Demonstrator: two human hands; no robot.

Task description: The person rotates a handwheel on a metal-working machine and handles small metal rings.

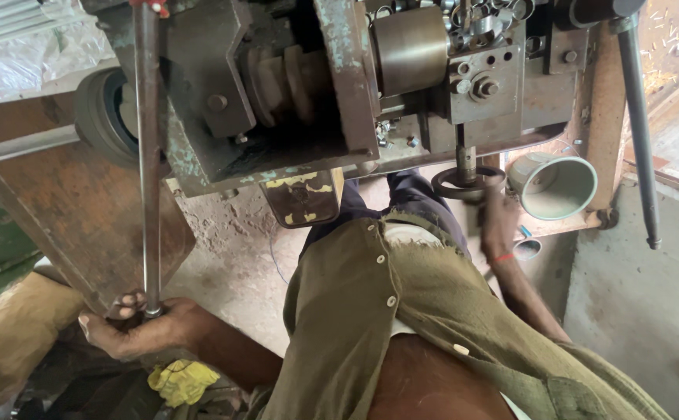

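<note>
Two hands work a grimy, grey-green metal machine (293,93). Left hand (141,327) has its grip closed around the lower end of a long thin steel rod (148,155) that runs up into the machine. Right hand (499,222) is blurred at the small dark handwheel (464,183); whether it is closed I cannot tell. A slipping rod or loose olive shirt (401,311) could catch near the pulley. Dusty concrete floor (230,264), cluttered workshop.
</note>
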